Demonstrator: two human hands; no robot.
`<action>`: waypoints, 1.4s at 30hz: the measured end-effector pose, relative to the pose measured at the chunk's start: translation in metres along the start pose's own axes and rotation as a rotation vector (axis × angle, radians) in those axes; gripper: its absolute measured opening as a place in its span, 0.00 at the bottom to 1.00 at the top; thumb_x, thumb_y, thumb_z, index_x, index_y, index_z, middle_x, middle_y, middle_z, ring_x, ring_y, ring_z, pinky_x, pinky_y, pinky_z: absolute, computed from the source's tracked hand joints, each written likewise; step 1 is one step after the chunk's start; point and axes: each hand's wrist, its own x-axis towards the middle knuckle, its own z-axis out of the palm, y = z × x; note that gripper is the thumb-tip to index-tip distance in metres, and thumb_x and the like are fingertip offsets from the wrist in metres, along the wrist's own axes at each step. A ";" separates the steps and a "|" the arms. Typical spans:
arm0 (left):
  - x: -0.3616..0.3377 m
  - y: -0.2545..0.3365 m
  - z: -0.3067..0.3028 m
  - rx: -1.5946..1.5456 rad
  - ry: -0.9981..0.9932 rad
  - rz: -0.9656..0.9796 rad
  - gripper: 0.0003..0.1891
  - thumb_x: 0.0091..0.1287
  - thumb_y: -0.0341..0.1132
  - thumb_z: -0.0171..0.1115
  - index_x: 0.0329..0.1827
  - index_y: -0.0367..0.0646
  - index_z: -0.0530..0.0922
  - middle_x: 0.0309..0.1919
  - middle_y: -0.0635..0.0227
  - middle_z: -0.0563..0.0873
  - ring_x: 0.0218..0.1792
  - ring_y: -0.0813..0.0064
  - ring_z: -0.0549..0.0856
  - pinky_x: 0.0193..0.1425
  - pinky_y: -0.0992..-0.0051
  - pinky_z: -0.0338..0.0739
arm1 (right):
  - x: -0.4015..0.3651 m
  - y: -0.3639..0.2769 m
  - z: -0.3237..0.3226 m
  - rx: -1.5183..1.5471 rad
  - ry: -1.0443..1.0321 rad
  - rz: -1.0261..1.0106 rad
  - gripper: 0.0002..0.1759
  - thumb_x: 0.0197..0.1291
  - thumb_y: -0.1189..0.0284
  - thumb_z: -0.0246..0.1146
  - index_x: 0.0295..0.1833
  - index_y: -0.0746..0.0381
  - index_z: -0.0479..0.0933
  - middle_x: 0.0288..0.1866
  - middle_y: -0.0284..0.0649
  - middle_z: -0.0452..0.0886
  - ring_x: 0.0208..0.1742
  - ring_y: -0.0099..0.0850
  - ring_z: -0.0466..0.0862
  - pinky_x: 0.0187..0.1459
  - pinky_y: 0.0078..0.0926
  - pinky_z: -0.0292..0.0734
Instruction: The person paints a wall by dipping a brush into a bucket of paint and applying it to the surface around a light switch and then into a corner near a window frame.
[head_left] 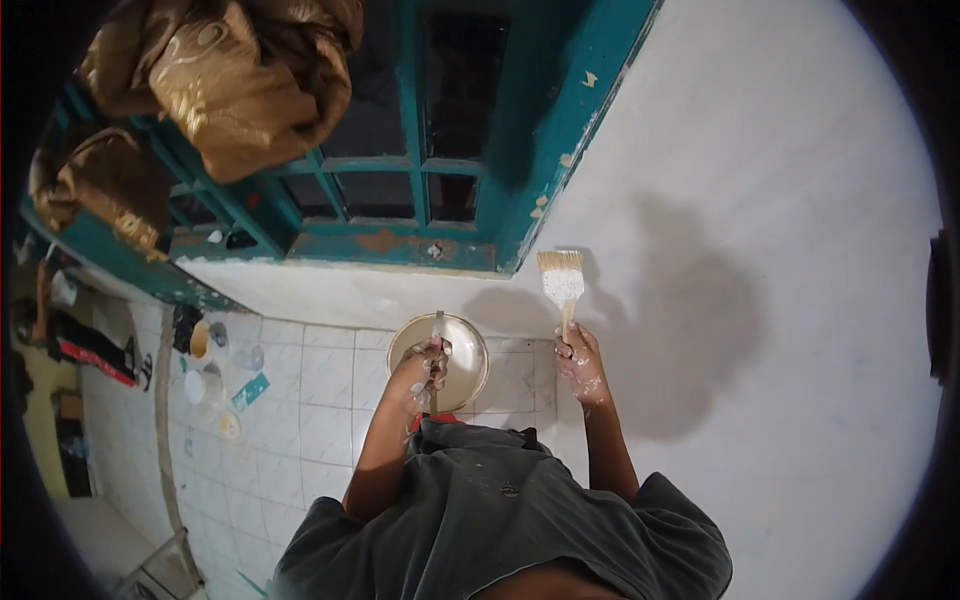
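Note:
My right hand (pixel 580 368), spotted with white paint, is closed around the handle of a flat brush (pixel 562 280). The brush points up with its pale bristles close to the white wall (pixel 820 150), just right of the window frame's lower corner. My left hand (pixel 430 365), also paint-stained, is closed on a thin strip-like tool (pixel 438 322) whose grey end sticks up past the fingers. Beneath this hand stands a round bucket (pixel 470 365) with a whitish inside; my left hand and forearm hide part of it.
A teal window frame (pixel 385 247) with chipped paint and brown curtains (pixel 250 90) fill the upper left. On the tiled floor (pixel 325 380) at left lie containers (pixel 200 340), a teal piece (pixel 250 391) and a black bag (pixel 186 327). Shadows fall on the wall.

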 end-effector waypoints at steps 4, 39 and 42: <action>0.015 0.022 -0.023 0.041 -0.042 -0.012 0.15 0.67 0.45 0.45 0.29 0.46 0.71 0.13 0.78 0.66 0.13 0.84 0.64 0.17 0.83 0.56 | 0.024 0.002 0.019 -0.015 0.161 -0.049 0.17 0.62 0.58 0.51 0.37 0.62 0.68 0.16 0.26 0.60 0.11 0.13 0.55 0.11 0.10 0.49; 0.074 0.070 0.012 0.075 -0.003 -0.113 0.13 0.65 0.46 0.51 0.30 0.47 0.70 0.14 0.81 0.63 0.12 0.86 0.60 0.16 0.83 0.54 | 0.052 0.018 -0.055 0.022 0.507 0.065 0.15 0.62 0.62 0.49 0.33 0.63 0.68 0.17 0.27 0.63 0.12 0.14 0.59 0.12 0.14 0.50; 0.074 0.070 0.014 0.071 -0.013 -0.124 0.12 0.65 0.45 0.50 0.30 0.47 0.70 0.16 0.80 0.64 0.12 0.86 0.60 0.16 0.84 0.55 | 0.046 0.011 -0.059 0.021 0.516 0.074 0.14 0.62 0.62 0.49 0.33 0.62 0.67 0.17 0.27 0.62 0.12 0.14 0.57 0.12 0.13 0.49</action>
